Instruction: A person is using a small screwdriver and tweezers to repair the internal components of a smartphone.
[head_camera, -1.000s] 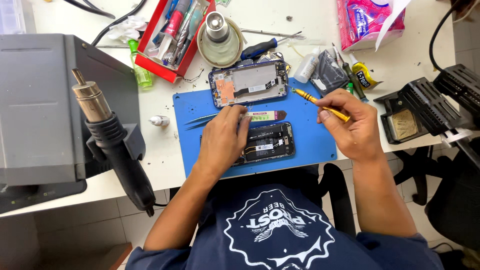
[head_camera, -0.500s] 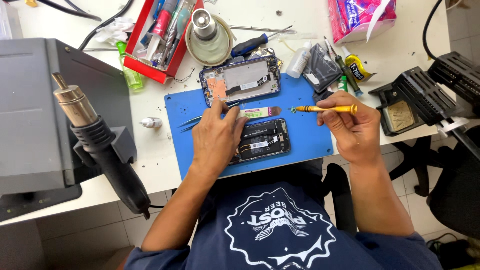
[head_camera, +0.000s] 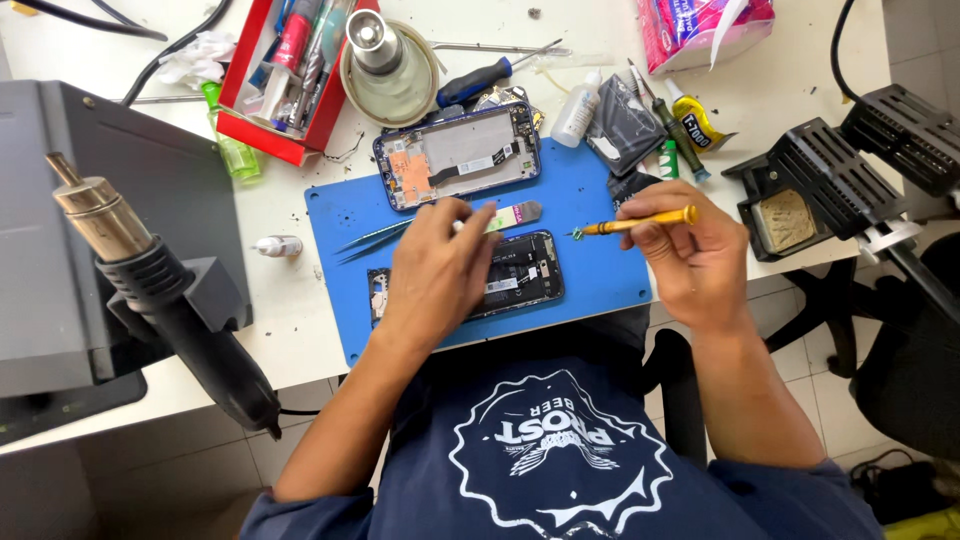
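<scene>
On blue mat (head_camera: 600, 270), opened dark phone (head_camera: 520, 275) under left hand (head_camera: 435, 275) (grip unclear); right hand (head_camera: 690, 255) clamped on yellow screwdriver (head_camera: 640, 222).

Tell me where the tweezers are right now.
The tweezers lie on the blue mat, left of the left hand, just below the opened phone frame.

Head camera, looking steeply down, close.

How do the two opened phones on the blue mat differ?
The upper phone lies untouched at the mat's far edge, with a blue rim and pale insides; the lower phone is darker inside and partly covered by the left hand. Both lie flat, insides showing.
</scene>
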